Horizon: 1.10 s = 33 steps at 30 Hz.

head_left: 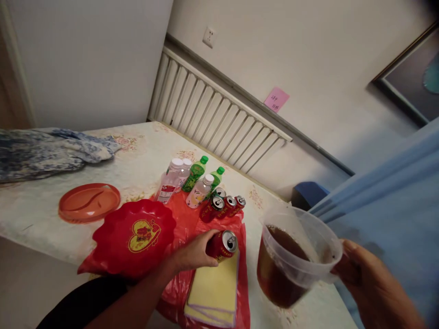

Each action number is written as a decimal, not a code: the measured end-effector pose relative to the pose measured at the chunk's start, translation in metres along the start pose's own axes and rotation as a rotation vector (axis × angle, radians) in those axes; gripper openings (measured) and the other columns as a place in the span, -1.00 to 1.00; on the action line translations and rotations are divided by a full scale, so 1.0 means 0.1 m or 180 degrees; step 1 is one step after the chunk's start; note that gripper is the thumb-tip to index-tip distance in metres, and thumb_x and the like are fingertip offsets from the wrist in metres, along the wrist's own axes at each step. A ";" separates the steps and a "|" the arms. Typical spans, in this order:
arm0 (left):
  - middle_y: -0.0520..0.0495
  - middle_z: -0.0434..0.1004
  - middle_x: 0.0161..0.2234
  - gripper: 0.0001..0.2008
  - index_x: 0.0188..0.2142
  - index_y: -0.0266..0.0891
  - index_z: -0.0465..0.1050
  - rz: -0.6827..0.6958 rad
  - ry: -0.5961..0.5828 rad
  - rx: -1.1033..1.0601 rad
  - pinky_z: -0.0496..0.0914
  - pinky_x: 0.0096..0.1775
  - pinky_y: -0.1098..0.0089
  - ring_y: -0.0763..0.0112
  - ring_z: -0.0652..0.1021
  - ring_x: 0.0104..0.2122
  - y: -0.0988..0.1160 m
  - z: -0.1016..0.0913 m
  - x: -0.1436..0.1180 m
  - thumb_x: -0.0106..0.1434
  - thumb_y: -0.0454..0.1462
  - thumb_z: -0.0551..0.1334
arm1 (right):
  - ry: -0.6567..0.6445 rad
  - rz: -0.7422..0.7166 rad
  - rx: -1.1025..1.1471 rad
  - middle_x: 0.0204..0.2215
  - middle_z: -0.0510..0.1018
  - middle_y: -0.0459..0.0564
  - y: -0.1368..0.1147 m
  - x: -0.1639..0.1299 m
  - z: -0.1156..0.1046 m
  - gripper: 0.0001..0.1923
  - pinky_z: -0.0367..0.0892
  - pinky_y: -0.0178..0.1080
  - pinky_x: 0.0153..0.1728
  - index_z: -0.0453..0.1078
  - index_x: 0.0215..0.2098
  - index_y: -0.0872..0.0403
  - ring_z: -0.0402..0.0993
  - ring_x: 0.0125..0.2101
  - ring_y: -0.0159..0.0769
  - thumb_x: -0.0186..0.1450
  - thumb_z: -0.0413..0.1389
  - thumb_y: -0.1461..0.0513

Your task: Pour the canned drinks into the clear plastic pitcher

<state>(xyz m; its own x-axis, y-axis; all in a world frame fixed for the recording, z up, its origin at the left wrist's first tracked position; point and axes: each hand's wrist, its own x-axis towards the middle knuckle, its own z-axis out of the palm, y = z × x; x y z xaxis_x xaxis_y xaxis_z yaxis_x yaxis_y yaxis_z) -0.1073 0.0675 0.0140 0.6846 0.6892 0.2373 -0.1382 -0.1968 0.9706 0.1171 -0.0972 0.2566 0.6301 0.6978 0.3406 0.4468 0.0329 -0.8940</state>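
My left hand point(197, 251) is wrapped round a red drink can point(224, 244) with its tab opened, above a stack of yellow cloths point(214, 290). On the right, my right hand point(373, 278) grips the handle of a clear plastic jug point(295, 256), which is tilted and partly filled with brown liquid. Behind the left hand stand several more opened cans point(212, 209). Beyond them is a group of plastic bottles, among them a white-capped bottle point(199, 191) and a green-capped bottle point(195, 174). A red plastic sheet point(185, 228) lies beneath the cans and cloths.
A red scalloped tray point(109, 242) and an orange oval dish point(89, 205) lie to the left on the patterned tablecloth point(144, 151). A bunched blue-white cloth point(55, 151) rests at far left. Behind the table is a white radiator point(209, 105); a blue curtain point(384, 196) hangs at right.
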 end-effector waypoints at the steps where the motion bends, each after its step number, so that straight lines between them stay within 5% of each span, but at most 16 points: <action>1: -0.03 0.49 0.05 -0.25 0.13 -0.13 0.29 0.0010 0.0004 -0.0002 0.39 0.02 0.28 0.15 0.50 0.01 -0.01 0.00 0.01 -0.10 -0.37 0.39 | -0.0103 0.0205 -0.0073 -0.70 0.24 -0.12 0.03 -0.03 -0.04 -0.65 0.17 -0.21 -0.64 0.25 -0.66 -0.03 0.18 -0.65 -0.31 0.09 0.26 0.02; 4: -0.02 0.50 0.04 -0.27 0.13 -0.13 0.28 0.0011 0.0004 -0.0001 0.38 0.02 0.30 0.17 0.51 0.00 -0.02 0.00 0.04 -0.07 -0.35 0.38 | -0.0420 0.0670 -0.0300 -0.66 0.25 -0.11 0.14 -0.10 -0.12 -0.58 0.20 -0.26 -0.60 0.26 -0.63 0.02 0.18 -0.60 -0.33 0.11 0.19 -0.08; 14: -0.04 0.46 0.08 -0.22 0.16 -0.13 0.26 -0.0015 -0.0010 0.0132 0.36 0.05 0.31 0.15 0.47 0.03 -0.02 -0.01 0.08 -0.09 -0.36 0.39 | -0.1112 0.0821 -0.0512 -0.69 0.15 -0.16 0.49 -0.09 -0.19 -0.44 0.00 -0.33 -0.57 0.19 -0.67 0.07 -0.01 -0.59 -0.41 0.24 0.08 -0.15; 33: -0.05 0.44 0.11 -0.21 0.19 -0.13 0.25 -0.0021 -0.0008 0.0161 0.34 0.08 0.29 0.16 0.47 0.06 0.04 -0.02 0.07 -0.08 -0.37 0.37 | -0.1564 0.0531 -0.0931 -0.74 0.18 -0.16 0.56 0.08 -0.10 -0.40 -0.02 -0.30 -0.59 0.22 -0.72 0.06 0.01 -0.65 -0.43 0.21 0.07 -0.19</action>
<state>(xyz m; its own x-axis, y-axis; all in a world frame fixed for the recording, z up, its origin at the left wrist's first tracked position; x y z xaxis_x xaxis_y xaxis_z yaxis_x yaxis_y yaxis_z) -0.1038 0.0730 0.0193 0.6873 0.6888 0.2307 -0.0973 -0.2273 0.9689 0.1530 -0.0971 0.2125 0.3702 0.9283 -0.0347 0.5673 -0.2555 -0.7829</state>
